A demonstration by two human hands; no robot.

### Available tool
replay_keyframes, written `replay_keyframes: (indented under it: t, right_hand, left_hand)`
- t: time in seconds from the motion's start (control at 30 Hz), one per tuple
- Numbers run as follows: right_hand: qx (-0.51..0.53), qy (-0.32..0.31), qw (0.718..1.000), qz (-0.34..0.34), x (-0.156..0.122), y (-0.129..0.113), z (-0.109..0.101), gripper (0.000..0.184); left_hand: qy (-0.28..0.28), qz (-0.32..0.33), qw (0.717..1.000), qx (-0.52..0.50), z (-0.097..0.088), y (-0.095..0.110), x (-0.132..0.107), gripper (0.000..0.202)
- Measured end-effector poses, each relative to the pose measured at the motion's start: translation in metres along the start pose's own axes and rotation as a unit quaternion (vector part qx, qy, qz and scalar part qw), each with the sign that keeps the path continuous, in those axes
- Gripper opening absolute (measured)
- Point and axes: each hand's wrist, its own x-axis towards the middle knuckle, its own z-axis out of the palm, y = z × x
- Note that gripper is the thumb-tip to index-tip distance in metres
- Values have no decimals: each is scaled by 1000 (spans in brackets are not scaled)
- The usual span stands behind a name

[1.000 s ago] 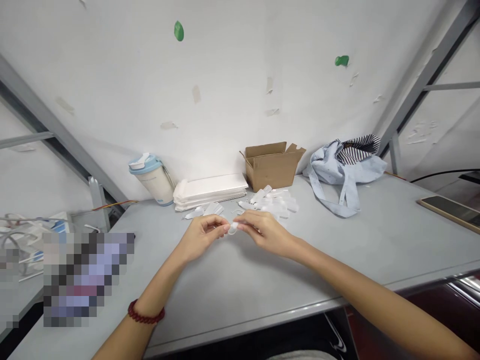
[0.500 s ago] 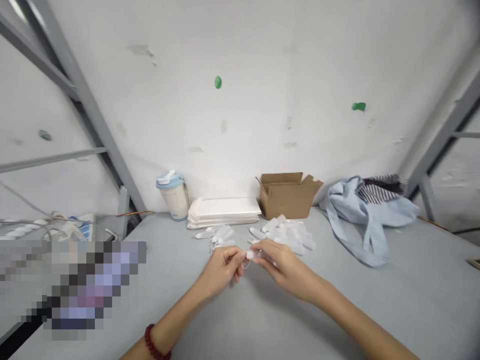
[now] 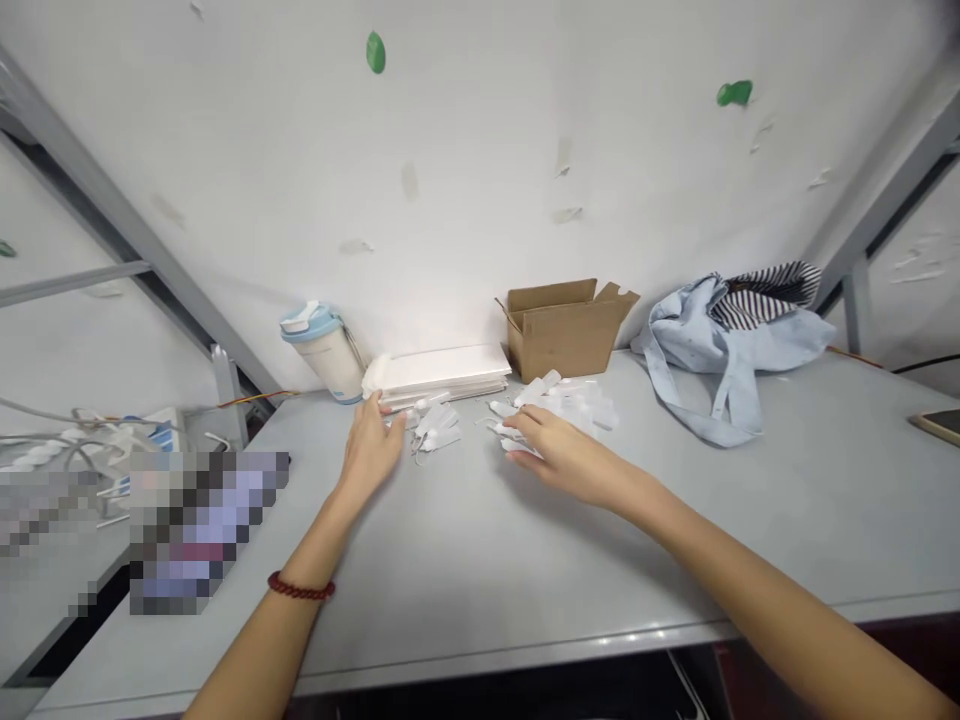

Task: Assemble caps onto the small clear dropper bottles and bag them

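Note:
My left hand [image 3: 373, 440] rests at the left edge of a small group of translucent plastic tubes [image 3: 441, 438] with white ends and thin loops. Its thumb is apart from the fingers, beside one tube, and I see nothing held in it. Over a larger pile of similar tubes [image 3: 577, 408], my right hand [image 3: 559, 452] is spread, thumb and fingers apart. Its fingertips are at the pile's near left side, partly covering some tubes; whether they touch one is unclear.
Behind the tubes lie a stack of white envelopes [image 3: 442, 372] and an open cardboard box [image 3: 566, 340]. A blue-lidded cup [image 3: 326, 355] stands left. A light blue cloth bag [image 3: 697, 340] lies right. Wires and a blurred object [image 3: 217, 530] are at left; the table's front edge [image 3: 525, 655] shows below.
My hands have moved apart from the capped tube they held together. The left went to the left group, the right to the larger pile. The camera has tilted down.

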Motion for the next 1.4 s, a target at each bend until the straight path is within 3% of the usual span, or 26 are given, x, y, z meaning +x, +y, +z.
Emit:
replay_keyframes:
  t: [0.13,0.23,0.47,0.63,0.8,1.0,1.2,1.4]
  right_hand:
    - [-100,-42,994,-7,4,0,13,22]
    - [-112,-53,992,2,6,3,20,20]
    - [-27,-21,999,6,4,4,21,14]
    - [161,37,986,-1,4,-6,6,17]
    - [281,71,957,11,4,-15,-5,22]
    - [288,143,944,70,7,-9,3,25]
    - [277,158,945,78,6,-11,2,26]
    - [267,169,946,69,6,-11,5,26]
  left_hand:
    - [-7,24,1000,-19,-5,7,-3,55]
    - [-35,38,998,-26,-4,10,-6,53]
    - [-99,140,983,-60,3,30,-24,41]
    - [-185,182,950,-175,1,52,-39,34]
    - [-247,154,925,-245,-5,57,-40,29]
    - [-304,54,892,-329,-17,59,-36,33]
    - [-284,26,884,-371,-22,54,-30,27]
    - [-233,2,896,-378,-24,52,-25,26]
